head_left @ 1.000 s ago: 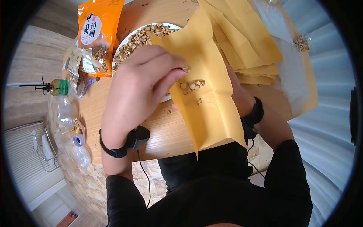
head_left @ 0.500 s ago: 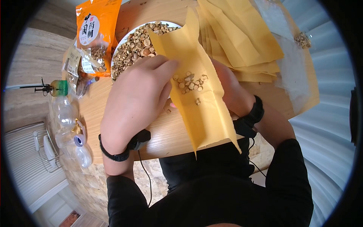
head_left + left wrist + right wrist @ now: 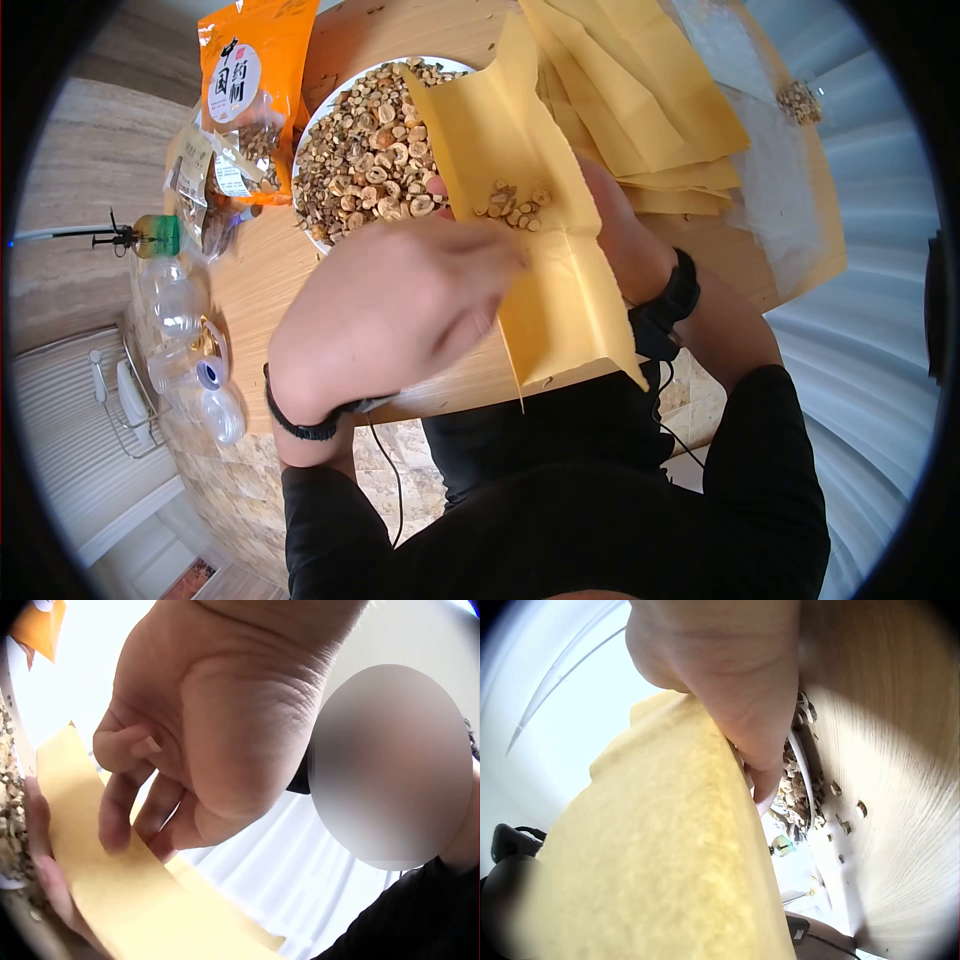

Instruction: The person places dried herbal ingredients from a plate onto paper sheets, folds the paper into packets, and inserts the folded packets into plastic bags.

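Observation:
A folded yellow kraft paper sheet (image 3: 570,310) forms a trough with several small dried root slices (image 3: 515,207) lying in its crease. My right hand (image 3: 612,225) holds the paper from below and behind; its fingertips (image 3: 438,186) show past the left edge. In the right wrist view, the same hand (image 3: 731,682) lies along the paper's underside. My left hand (image 3: 400,300), partly blurred, reaches over the near left edge into the trough. Its thumb and index finger come together behind the paper's rim in the left wrist view; I cannot tell whether they pinch a slice.
A white plate (image 3: 322,243) heaped with dried slices stands behind my left hand. An orange pouch (image 3: 255,100) is at the back left. Clear plastic containers (image 3: 170,300) line the left edge. More kraft paper sheets (image 3: 660,110) lie stacked at right, beside a plastic bag (image 3: 775,210).
My left hand, which pinched a slice over the trough, has moved toward me and down along the paper, uncovering more of the plate. More slices lay in the crease by half a second ago.

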{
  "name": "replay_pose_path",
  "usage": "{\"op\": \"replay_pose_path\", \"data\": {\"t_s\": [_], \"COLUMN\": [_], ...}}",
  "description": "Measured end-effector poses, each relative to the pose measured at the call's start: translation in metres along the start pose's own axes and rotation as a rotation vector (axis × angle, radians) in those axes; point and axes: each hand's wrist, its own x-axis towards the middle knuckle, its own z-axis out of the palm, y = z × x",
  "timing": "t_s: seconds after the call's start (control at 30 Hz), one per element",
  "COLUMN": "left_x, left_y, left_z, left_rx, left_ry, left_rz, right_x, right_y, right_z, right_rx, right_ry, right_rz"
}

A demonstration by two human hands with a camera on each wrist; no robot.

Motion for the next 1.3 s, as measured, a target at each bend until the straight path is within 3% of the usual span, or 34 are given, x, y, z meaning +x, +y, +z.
{"op": "replay_pose_path", "data": {"t_s": [0.03,0.07,0.2,0.3,0.43,0.57,0.6,0.63,0.67,0.7,0.77,0.83,0.9,0.97,1.03,1.07,1.1,1.2,1.3], "left_x": [-0.001,-0.001,-0.003,-0.004,-0.003,-0.007,-0.010,-0.014,-0.017,-0.021,-0.027,-0.031,-0.029,-0.022,-0.012,-0.008,-0.007,-0.001,0.008], "left_y": [0.004,0.010,0.017,0.013,0.013,0.013,0.011,0.006,-0.001,-0.009,-0.029,-0.041,-0.047,-0.049,-0.049,-0.053,-0.056,-0.057,-0.047], "left_z": [-0.001,-0.003,0.004,0.007,0.010,0.003,-0.006,-0.018,-0.027,-0.029,-0.038,-0.039,-0.032,-0.024,-0.016,-0.012,-0.007,-0.001,-0.006], "left_rx": [-0.036,-0.095,-0.036,-0.009,0.054,0.034,0.039,0.010,-0.019,0.109,0.271,0.427,0.391,0.358,0.230,0.155,0.152,0.257,0.073], "left_ry": [-0.061,-0.169,-0.322,-0.286,-0.248,-0.125,-0.114,0.021,0.155,0.339,0.399,0.279,0.223,0.167,0.075,0.054,0.053,0.115,0.119], "left_rz": [0.064,0.042,-0.086,-0.056,-0.143,-0.122,-0.141,-0.154,-0.163,-0.264,-0.358,-0.467,-0.444,-0.417,-0.392,-0.379,-0.363,-0.310,-0.413], "right_x": [0.002,0.002,0.000,-0.004,-0.007,0.000,-0.004,-0.006,-0.005,-0.005,-0.004,-0.004,-0.005,-0.003,-0.002,-0.004,-0.001,-0.004,-0.004], "right_y": [0.000,0.000,-0.002,-0.007,-0.012,-0.004,-0.006,-0.009,-0.010,-0.012,-0.018,-0.024,-0.028,-0.022,-0.018,-0.020,-0.021,-0.018,-0.017], "right_z": [0.001,0.001,0.006,0.012,0.016,-0.001,0.000,-0.002,-0.007,-0.008,-0.003,0.000,0.011,0.006,0.004,0.015,0.012,0.010,0.010], "right_rx": [0.360,0.360,0.308,0.229,0.047,0.196,-0.005,-0.205,0.057,0.054,0.300,0.357,0.164,0.190,0.373,0.246,0.371,0.290,0.283], "right_ry": [0.032,0.033,0.014,0.018,0.091,-0.034,-0.046,-0.056,-0.137,-0.146,-0.155,-0.137,0.065,0.040,-0.096,0.024,-0.015,-0.008,-0.043], "right_rz": [0.175,0.174,0.084,0.067,0.054,0.039,-0.005,-0.052,0.008,0.015,0.025,0.070,0.028,0.018,0.005,-0.013,0.023,-0.043,-0.033]}}
